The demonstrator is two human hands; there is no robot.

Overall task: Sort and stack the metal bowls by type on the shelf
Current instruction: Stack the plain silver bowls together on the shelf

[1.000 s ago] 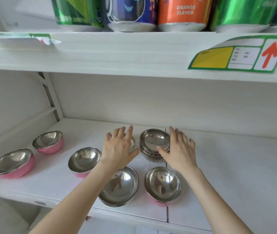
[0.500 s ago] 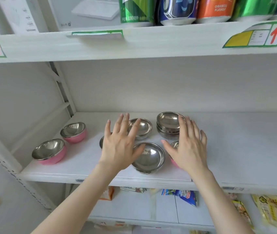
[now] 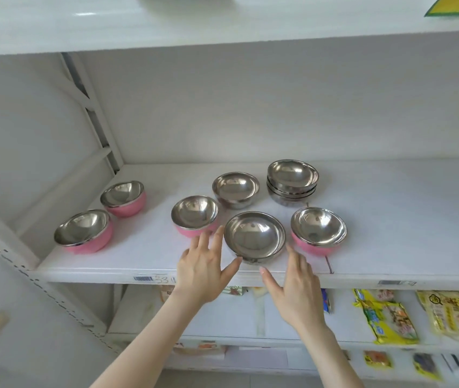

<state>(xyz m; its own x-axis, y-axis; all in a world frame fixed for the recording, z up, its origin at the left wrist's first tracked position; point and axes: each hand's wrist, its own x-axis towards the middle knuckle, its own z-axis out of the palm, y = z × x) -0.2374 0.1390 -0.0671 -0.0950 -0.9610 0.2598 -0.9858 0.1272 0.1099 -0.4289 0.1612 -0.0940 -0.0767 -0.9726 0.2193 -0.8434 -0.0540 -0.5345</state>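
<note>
Where the white shelf board (image 3: 407,219) meets its front edge, a shallow round bowl of plain stainless steel (image 3: 254,236) stands upright, mouth up. Take this bowl as the dial centre for all directions below.

Left hand (image 3: 203,271): located at 8 o'clock, palm down, fingers straight and spread, gripping nothing. The thumb tip reaches the shallow bowl's lower left edge; contact cannot be confirmed from here. The fingertips end just short of a pink-sided round steel bowl (image 3: 194,217) at 10 o'clock.

Right hand (image 3: 296,287): located at 4 o'clock, likewise flat and spread, holding nothing. Its fingers (image 3: 295,257) lie just beside the shallow bowl's right wall, and the thumb points toward the bowl's base.

Remaining items on the same shelf board, all mouth up:
- 12 o'clock: a single footed bowl of plain steel (image 3: 235,189), standing apart.
- 1 o'clock: a nested stack of plain steel bowls (image 3: 292,180), nearer the back wall.
- 3 o'clock: a right-side pink-walled steel bowl (image 3: 317,231), just beside the centre bowl.
- 9 o'clock, well apart, near the left upright: a front-left pink steel bowl (image 3: 82,232) and a rear-left pink steel bowl (image 3: 123,197), just beside one another.

On the lower shelf, at 5 o'clock, lie yellow snack packets (image 3: 387,317), blurred.
</note>
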